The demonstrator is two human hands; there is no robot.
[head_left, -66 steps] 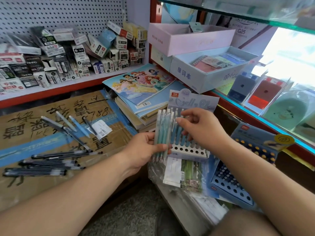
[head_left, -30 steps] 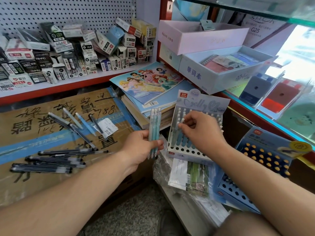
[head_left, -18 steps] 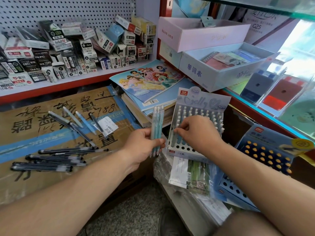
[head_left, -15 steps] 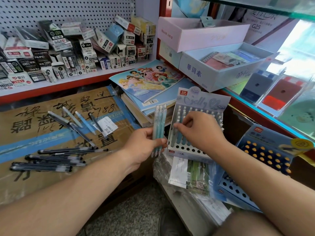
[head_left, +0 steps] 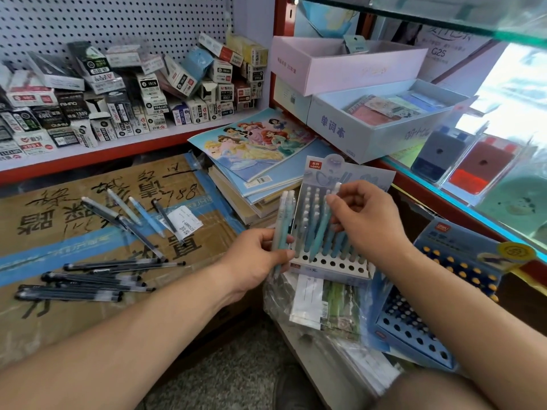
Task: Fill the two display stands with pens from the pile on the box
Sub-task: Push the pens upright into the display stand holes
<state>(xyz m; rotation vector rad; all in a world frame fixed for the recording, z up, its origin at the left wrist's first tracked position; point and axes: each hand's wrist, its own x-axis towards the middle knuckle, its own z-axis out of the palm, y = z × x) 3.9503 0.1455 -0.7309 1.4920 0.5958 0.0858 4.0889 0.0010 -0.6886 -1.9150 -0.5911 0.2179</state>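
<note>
A: Holding what, the left hand (head_left: 257, 255)?
B: Some pale blue plastic pens (head_left: 283, 214), fingers curled tight, beside the holed pale-blue card stand (head_left: 331, 266).
A: And the right hand (head_left: 365, 223)?
B: Pinching one blue pen (head_left: 322, 227) at the stand.

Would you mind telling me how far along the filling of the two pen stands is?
Done: the rear rows of the pale stand hold blue pens. In hand: the right hand pinches one pen over it, and the left hand grips a few spare pens. Left: its front row is empty, the dark blue stand shows many empty holes, and loose pens lie on the cardboard box.
</note>
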